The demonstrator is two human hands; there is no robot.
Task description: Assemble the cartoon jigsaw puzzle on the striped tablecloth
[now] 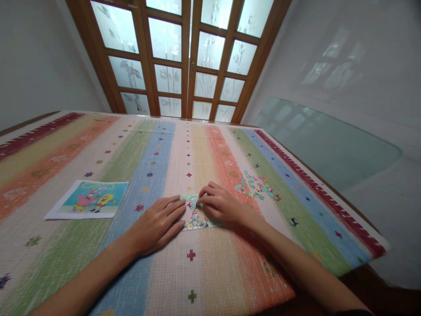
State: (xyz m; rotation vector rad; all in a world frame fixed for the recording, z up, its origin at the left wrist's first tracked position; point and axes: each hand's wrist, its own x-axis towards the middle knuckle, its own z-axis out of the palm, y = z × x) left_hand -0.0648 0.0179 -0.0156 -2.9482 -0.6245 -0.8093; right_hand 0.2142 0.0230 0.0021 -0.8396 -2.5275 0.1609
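Observation:
A partly assembled jigsaw puzzle [194,215] lies on the striped tablecloth between my two hands. My left hand [161,221] rests flat along its left edge, fingers stretched out and holding nothing. Over the puzzle's upper right part, my right hand [219,202] has its thumb and fingertips pinched together. Whatever is in that pinch is too small and too covered to make out, and the hand hides the puzzle's right side. Several loose puzzle pieces [255,185] are scattered in a group to the right, beyond my right hand.
To the left lies a printed cartoon picture [95,199] with a pink starfish and a yellow sponge character. The striped tablecloth [190,276] covers the table. Wooden doors [187,57] with frosted panes stand behind, and a white wall [345,66] is at the right.

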